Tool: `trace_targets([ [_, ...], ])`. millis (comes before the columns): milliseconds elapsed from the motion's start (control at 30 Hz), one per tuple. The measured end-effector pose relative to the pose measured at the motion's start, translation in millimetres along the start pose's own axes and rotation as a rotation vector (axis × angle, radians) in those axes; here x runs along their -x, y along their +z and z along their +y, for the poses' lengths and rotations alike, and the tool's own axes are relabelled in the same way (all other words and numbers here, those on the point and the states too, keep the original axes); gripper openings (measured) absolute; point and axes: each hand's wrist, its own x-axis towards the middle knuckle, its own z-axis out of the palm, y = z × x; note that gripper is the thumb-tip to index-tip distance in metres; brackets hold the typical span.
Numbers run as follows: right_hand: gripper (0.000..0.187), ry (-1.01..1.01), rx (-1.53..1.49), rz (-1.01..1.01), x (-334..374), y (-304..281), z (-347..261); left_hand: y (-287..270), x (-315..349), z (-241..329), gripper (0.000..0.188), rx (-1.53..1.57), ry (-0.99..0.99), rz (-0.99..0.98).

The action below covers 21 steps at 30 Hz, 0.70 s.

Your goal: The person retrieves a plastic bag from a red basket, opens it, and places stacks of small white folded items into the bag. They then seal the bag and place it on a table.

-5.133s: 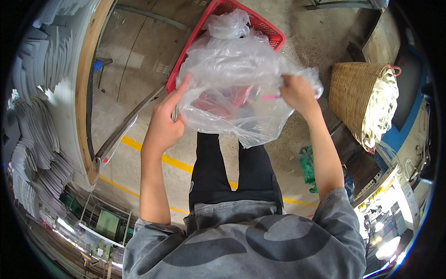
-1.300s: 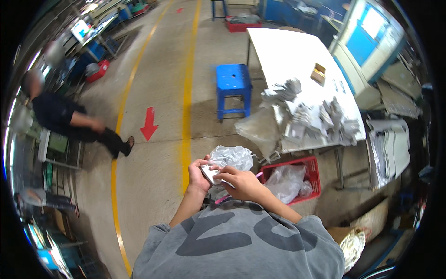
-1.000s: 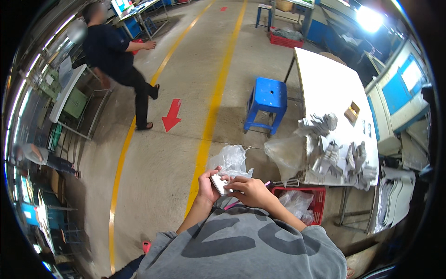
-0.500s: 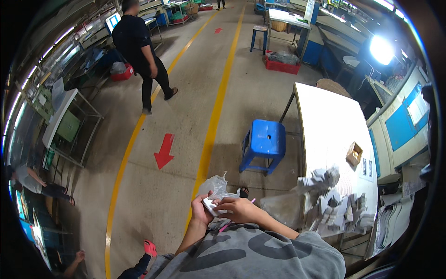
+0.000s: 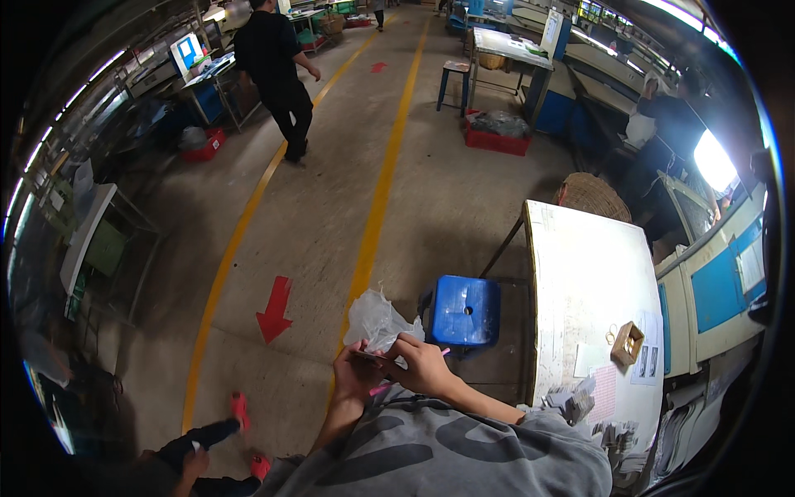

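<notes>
Both hands meet in front of my grey shirt. My left hand [image 5: 356, 377] is closed round a small flat thing, pale in the earlier picture, now mostly covered by fingers. My right hand [image 5: 424, 369] bends over it from the right, its fingers pinched at the mouth of a crumpled clear plastic bag [image 5: 377, 319]. The bag puffs out beyond the fingertips. A thin pink stick [image 5: 379, 388] shows on both sides of my right hand and seems to pass beneath it; its kind is unclear.
A blue stool [image 5: 465, 311] stands beside a white table [image 5: 580, 273] bearing paper stacks [image 5: 571, 402] and a small wooden box [image 5: 628, 343]. A person in black [image 5: 273, 66] is in the yellow-lined aisle; another person's red shoe [image 5: 240, 410] shows at lower left.
The stool and table sit lower in view. The person in black is farther up the aisle. The bag stands fuller above my hands, and the pale flat thing is more covered.
</notes>
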Motion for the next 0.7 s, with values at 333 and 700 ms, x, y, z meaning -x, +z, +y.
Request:
trace_targets([
  [333, 0.008, 0.031, -0.041, -0.085, -157.6, -1.3, 80.7, 59.2, -145.5, 115.4, 0.02, -0.125, -0.132, 0.076],
  [700, 0.029, 0.313, -0.003, 0.427, -312.8, -3.5, 139.6, 166.8, -284.1, 217.1, 0.035, -0.383, -0.109, 0.123],
])
